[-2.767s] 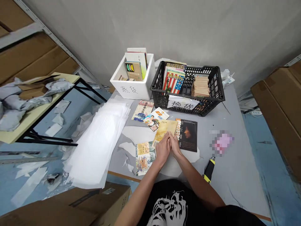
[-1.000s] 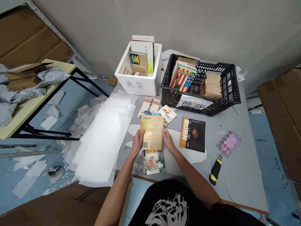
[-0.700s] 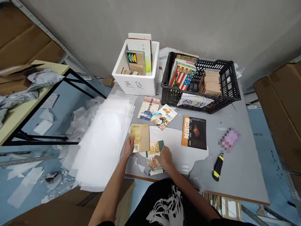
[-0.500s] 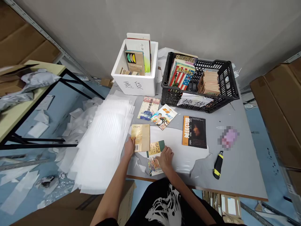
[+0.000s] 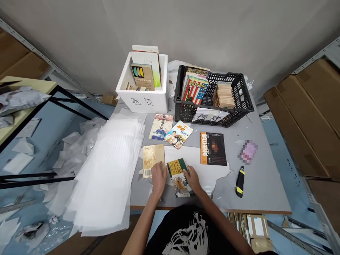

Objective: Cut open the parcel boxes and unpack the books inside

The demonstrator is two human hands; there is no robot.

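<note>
A tan book (image 5: 153, 156) lies back cover up on the table, barcode at its lower left. My left hand (image 5: 158, 179) rests over its lower right corner, fingers extended and not wrapped round anything. Beside it, my right hand (image 5: 193, 180) grips the right edge of a green-bordered book (image 5: 180, 179) with an illustrated cover, thumb on top. That book is slightly turned. Farther back, a book with a blue drawing (image 5: 161, 127) is partly overlapped by a cookbook-like booklet (image 5: 179, 134). To the right lies a black book with an orange spine strip (image 5: 213, 148).
A white foam box (image 5: 148, 101) and a black plastic crate (image 5: 212, 115), both holding books, stand at the back. White foam sheets (image 5: 106, 177) are stacked at left. A utility knife (image 5: 240, 182) and a blurred pink item (image 5: 248, 151) lie at right.
My left hand has let go of the tan book's left edge and moved right to its lower right corner. My right hand has shifted to the green-bordered book's right edge. The view has tilted.
</note>
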